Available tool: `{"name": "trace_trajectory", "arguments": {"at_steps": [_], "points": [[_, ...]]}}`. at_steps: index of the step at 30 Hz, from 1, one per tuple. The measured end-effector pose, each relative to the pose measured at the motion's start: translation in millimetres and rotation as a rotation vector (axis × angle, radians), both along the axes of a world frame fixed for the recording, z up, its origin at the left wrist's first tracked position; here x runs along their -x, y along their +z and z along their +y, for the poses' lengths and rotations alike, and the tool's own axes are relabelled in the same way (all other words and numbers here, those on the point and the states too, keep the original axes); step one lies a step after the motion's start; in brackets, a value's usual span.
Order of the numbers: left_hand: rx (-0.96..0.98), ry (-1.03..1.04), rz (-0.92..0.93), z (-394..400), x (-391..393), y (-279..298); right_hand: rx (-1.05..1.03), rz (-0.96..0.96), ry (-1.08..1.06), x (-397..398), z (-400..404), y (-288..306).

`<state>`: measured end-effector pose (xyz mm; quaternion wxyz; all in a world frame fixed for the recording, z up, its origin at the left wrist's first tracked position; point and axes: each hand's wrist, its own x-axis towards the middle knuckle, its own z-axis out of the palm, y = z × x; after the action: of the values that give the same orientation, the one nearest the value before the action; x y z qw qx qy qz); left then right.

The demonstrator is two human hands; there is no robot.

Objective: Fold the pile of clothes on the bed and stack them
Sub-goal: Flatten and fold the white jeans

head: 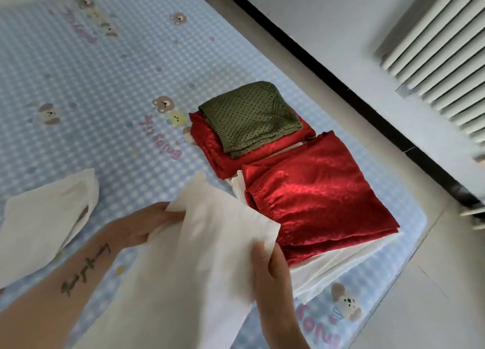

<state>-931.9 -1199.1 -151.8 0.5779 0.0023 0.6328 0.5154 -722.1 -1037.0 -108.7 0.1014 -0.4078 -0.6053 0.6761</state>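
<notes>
A: What carries everything here?

B: The bed with the blue-and-white checked sheet printed with little bears (105, 86). Along its right edge lie two stacks: the far one has a folded green open-knit top (249, 118) on folded red satin, the near one a folded glossy red satin garment (320, 204) on flat white pieces.

A: And the piece in hand?

B: A thin white cloth garment (204, 249), held up above the bed's near edge, just left of the near stack. The left hand (147, 228) pinches one upper corner, its fingers mostly hidden behind the cloth; the right hand (273, 267) grips the other upper corner, thumb curled over the edge. Another loose white cloth (47, 217) lies on the bed at far left.

A: How does it likely handle?

B: Light and limp, by the way it drapes and creases; it won't hold a shape alone. Corners or hems look the best hold. The satin beneath probably slides, so anything set there may slip.
</notes>
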Motion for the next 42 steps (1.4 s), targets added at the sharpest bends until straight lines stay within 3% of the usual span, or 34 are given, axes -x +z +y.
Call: {"name": "trace_trajectory", "arguments": {"at_steps": [6,11,14,16,18,20,22,26,29,32,36,40,42], "points": [[0.209,-0.086,0.581,39,27,0,-0.283,-0.210,-0.208,-44,39,10],[0.401,-0.154,0.869,92,-2,-43,-0.253,-0.533,-0.112,-58,75,-37],[0.507,-0.061,0.978,101,-33,-53,-0.285,-0.616,-0.098,-66,87,-53],[0.549,0.030,1.146,89,-69,-55,-0.486,-0.605,-0.179,-72,88,-55],[0.525,0.107,1.248,60,-121,-59,-0.762,-0.471,-0.168,-76,78,-52],[0.519,0.118,1.220,14,-185,-72,-0.893,-0.306,0.058,-69,45,-50],[0.587,0.035,1.146,-36,-244,-90,-0.831,-0.239,0.352,-59,6,-58],[0.771,0.095,0.879,-147,-339,-118,-0.654,-0.251,0.845,-34,-80,-75],[0.815,0.067,0.692,-226,-395,-129,-0.637,-0.291,1.169,-22,-138,-81],[0.909,0.034,0.676,-303,-427,-122,-0.667,-0.248,1.293,-14,-195,-82],[1.097,0.311,0.636,-400,-443,-85,-0.709,-0.125,1.451,-3,-306,-70],[1.284,0.494,0.700,-493,-454,-76,-0.809,0.268,1.663,2,-465,-60],[1.375,0.683,0.594,-535,-456,-80,-0.849,0.455,1.740,4,-545,-61]]}}
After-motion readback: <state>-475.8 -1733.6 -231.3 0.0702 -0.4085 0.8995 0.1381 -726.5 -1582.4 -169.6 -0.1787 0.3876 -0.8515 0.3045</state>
